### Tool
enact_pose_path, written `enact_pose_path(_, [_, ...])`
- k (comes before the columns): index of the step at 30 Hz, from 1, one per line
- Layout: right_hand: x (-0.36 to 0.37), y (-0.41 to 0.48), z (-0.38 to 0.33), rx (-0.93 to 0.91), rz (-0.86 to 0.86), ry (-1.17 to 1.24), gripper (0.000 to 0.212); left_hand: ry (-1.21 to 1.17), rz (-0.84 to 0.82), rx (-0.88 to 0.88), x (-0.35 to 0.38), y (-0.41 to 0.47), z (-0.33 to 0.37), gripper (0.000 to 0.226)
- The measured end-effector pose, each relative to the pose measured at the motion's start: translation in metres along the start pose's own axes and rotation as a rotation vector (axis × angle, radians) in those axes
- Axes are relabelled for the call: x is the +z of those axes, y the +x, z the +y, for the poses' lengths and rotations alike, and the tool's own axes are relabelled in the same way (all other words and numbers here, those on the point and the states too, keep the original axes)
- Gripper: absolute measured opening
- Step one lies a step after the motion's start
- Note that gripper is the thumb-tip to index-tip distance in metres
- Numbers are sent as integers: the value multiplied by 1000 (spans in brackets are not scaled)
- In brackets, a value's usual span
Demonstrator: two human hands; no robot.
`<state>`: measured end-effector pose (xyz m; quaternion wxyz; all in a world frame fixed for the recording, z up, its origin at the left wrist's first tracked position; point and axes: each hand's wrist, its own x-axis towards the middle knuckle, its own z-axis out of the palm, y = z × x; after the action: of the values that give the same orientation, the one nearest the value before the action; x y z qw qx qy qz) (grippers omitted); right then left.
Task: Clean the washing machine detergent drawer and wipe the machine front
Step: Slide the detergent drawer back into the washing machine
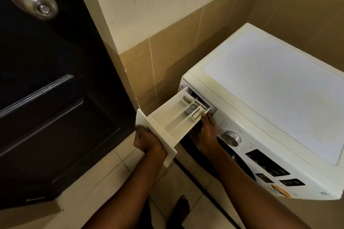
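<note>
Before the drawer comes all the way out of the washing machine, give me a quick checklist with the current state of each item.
1. Left hand gripping the front panel of the drawer: ok.
2. Right hand supporting the drawer's side near the slot: ok.
3. Drawer pulled out most of the way, back end still in the washing machine: ok.
4. Release catch pressed: cannot tell.
5. Room to pull toward the dark door: ok, open floor below.
6. Cloth ready for wiping: not ok, none in view.

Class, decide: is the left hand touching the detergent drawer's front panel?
Touching. The head view shows the left hand gripping the detergent drawer at its front panel.
</note>
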<state>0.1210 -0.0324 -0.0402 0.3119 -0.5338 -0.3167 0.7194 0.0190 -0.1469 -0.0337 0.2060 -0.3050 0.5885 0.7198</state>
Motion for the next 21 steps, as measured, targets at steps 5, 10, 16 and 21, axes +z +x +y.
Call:
enact_pose_path(5, [-6,7,-7,13,15,-47,28,-4,68,29,11,-9,0,31])
enact_pose_path(10, [-9,17,0,61,37,-130,26,30,0,-26,8,12,-8,27])
enact_pose_path(16, [-22,9,-17,-81,-114,-527,26,18,-29,-27,27,11,-11,29])
enact_pose_path(21, [-29,-5,-56,-570,-35,-1101,20,-25,2,-31,48,8,-27,32])
